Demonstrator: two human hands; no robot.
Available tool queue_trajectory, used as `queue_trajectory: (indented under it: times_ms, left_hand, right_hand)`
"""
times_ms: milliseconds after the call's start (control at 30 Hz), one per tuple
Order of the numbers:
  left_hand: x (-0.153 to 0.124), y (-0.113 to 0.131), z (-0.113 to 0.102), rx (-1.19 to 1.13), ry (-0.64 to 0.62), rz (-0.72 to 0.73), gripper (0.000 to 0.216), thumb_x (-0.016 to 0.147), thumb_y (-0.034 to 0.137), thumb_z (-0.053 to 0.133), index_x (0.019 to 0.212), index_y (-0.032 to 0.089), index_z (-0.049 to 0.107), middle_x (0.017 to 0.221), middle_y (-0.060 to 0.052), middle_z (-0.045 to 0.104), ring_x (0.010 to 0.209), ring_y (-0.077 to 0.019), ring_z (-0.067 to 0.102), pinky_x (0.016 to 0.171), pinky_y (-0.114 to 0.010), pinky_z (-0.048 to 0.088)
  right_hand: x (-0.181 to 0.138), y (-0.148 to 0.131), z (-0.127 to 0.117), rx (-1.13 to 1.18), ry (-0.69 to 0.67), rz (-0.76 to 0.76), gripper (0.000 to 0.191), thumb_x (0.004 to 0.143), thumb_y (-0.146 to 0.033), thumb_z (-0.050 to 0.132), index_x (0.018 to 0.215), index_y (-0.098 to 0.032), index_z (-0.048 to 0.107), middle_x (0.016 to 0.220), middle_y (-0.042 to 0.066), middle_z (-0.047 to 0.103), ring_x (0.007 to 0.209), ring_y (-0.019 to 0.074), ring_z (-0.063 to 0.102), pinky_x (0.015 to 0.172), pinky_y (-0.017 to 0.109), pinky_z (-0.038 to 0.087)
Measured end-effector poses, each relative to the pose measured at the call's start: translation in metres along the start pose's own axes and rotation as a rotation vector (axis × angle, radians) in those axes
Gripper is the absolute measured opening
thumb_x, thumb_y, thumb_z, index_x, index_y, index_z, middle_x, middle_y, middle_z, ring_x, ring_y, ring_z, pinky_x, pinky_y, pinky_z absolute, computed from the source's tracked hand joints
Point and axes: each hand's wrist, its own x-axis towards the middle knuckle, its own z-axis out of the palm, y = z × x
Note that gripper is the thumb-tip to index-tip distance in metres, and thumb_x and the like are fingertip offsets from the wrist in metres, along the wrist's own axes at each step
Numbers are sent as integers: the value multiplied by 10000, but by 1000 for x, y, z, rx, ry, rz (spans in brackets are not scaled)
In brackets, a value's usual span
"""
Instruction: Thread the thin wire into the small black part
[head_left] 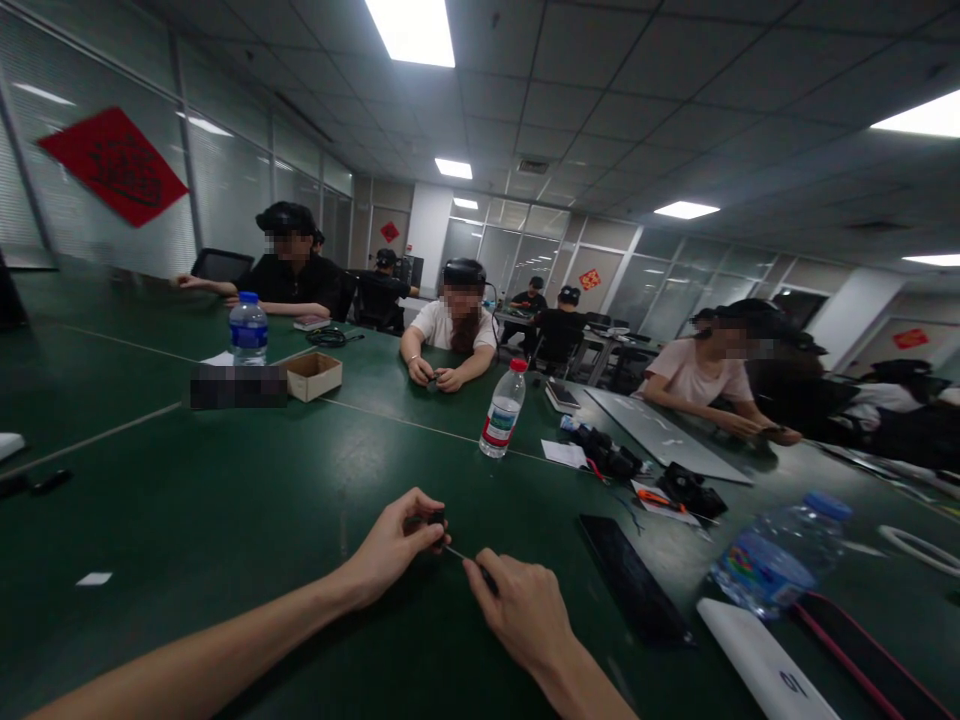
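Black part (438,517) | over surface (285,500), pinched in left hand (397,540) | right hand (525,605) grips thin-shafted tool (454,552) | likely light, stiff, possibly slippery; take part by sides, tool by handle (490,581).

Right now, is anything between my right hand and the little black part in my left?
Nothing visible is in the way: only the thin-shafted tool in your right hand spans the gap, pointing toward the small black part in your left hand. The red-capped bottle stands beyond both.
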Motion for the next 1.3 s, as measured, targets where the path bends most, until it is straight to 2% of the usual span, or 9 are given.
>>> queue_trajectory:
  times_ms: [233, 567, 800, 1133, 1300]
  left_hand:
    - [1, -2, 1, -110, 11, -33, 324, 728, 345, 740, 929, 183, 544, 936, -44, 623, 866, -182, 630, 769, -332, 511]
    - [2, -4, -2, -42, 18, 5, 307, 731, 258, 738, 947, 183, 534, 948, -53, 671, 887, -182, 635, 808, -309, 466]
    - [1, -5, -3, -76, 9, 9, 313, 724, 204, 739, 947, 194, 520, 1021, -56, 655, 965, -201, 635, 888, -345, 458]
    - [3, -8, -4, 21, 33, 29, 248, 742, 208, 704, 937, 178, 553, 946, -57, 686, 914, -195, 634, 862, -335, 454]
    - [1, -6, -3, 55, -6, 35, 235, 754, 220, 693, 943, 180, 561, 976, -67, 697, 943, -207, 639, 877, -338, 451]
  right_hand:
    - [-1, -1, 0, 13, 2, 36, 362, 991, -405, 333, 826, -212, 591, 672, -2, 648, 550, 123, 597, 510, 228, 254]
    - [-1, -1, -1, 66, -5, 63, 373, 992, -408, 327, 831, -209, 598, 652, -4, 633, 505, 102, 552, 492, 205, 251]
    - [0, -1, -1, 74, 4, 80, 381, 993, -405, 320, 833, -203, 601, 675, 3, 643, 505, 101, 551, 477, 203, 257]
    - [1, -3, -4, -8, -49, 53, 374, 989, -404, 326, 831, -216, 608, 687, 4, 654, 543, 118, 582, 503, 212, 258]
    - [1, -4, -5, -31, -62, 19, 393, 991, -410, 308, 843, -214, 614, 701, 16, 662, 545, 120, 583, 493, 215, 234]
